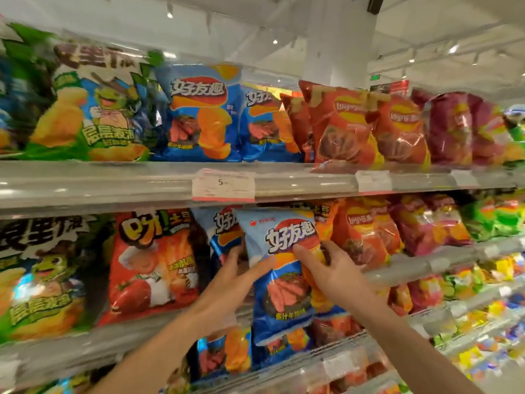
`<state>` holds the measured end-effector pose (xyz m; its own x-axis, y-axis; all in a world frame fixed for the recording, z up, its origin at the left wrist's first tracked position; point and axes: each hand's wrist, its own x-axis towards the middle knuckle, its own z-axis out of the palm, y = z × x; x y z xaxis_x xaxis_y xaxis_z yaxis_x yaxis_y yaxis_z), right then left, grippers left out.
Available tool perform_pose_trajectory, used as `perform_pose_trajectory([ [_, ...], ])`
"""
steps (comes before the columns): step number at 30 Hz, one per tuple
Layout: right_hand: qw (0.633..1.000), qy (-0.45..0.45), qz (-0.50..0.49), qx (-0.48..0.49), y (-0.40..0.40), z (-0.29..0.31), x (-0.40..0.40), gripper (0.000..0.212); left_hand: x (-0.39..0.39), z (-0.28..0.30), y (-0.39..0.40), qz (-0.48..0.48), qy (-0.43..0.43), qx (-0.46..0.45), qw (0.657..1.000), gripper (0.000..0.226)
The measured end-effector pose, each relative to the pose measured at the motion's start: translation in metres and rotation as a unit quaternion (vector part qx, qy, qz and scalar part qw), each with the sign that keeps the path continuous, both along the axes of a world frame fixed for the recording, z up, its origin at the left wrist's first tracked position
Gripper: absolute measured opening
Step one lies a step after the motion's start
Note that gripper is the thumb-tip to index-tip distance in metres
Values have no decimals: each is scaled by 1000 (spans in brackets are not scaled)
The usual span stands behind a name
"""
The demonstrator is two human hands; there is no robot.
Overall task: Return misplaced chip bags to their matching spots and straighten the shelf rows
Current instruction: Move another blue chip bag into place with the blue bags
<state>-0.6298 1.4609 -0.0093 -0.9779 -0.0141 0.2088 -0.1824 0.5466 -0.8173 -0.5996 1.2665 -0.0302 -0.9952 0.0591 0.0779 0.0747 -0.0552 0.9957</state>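
Head view: a blue chip bag [279,275] is held in front of the middle shelf, its long axis near vertical but leaning, the top edge tipped toward the left and the bottom corner swung right; its printed face points at the camera. The left hand [231,275] grips the bag's left edge, thumb across the front and fingers curled behind it. The right hand [331,270] pinches the right side, thumb lying over the orange band and fingers wrapped round the back. The bag is glossy, crinkled film, pillow-shaped with a flat crimped seal at top and bottom. Just behind it on the middle shelf [443,263] stands one more blue bag of the same print [220,231], partly hidden. To its left stands one red tomato-print bag [153,265], and further left one green frog-print bag [42,280]. On the top shelf [113,183], two matching blue bags [203,115] stand side by side, upright, with at least three red Lay's bags [343,126] leaning to their right. A white price tag [223,184] hangs on the top shelf's clear plastic rail. Bags further right are too blurred to count.
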Motion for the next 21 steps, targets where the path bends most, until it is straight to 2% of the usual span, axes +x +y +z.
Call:
perform_pose_trajectory([
  [2,999,5,34,1,4,0,-19,92,-4,-3,6,45,-2,-33,998,71],
  [4,996,-13,92,0,11,2,-34,91,-4,-2,13,95,-3,-46,994,66],
  [7,991,28,130,0,32,10,-49,60,-4,-1,24,169,-18,-56,984,82],
  [8,992,53,114,11,43,12,-58,56,-6,-3,26,190,-15,-57,980,73],
  [10,993,80,73,58,67,15,-71,53,-4,-5,30,229,-5,-59,972,40],
  [12,990,73,54,110,82,8,-88,57,-1,-6,33,260,3,-66,963,37],
  [14,990,27,70,121,83,-3,-101,64,4,-7,32,283,8,-69,957,39],
  [19,996,-48,72,38,63,-14,-108,95,15,-5,26,300,11,-58,952,53],
  [21,996,-58,71,17,56,-17,-108,106,17,-7,24,298,23,-56,953,48],
])
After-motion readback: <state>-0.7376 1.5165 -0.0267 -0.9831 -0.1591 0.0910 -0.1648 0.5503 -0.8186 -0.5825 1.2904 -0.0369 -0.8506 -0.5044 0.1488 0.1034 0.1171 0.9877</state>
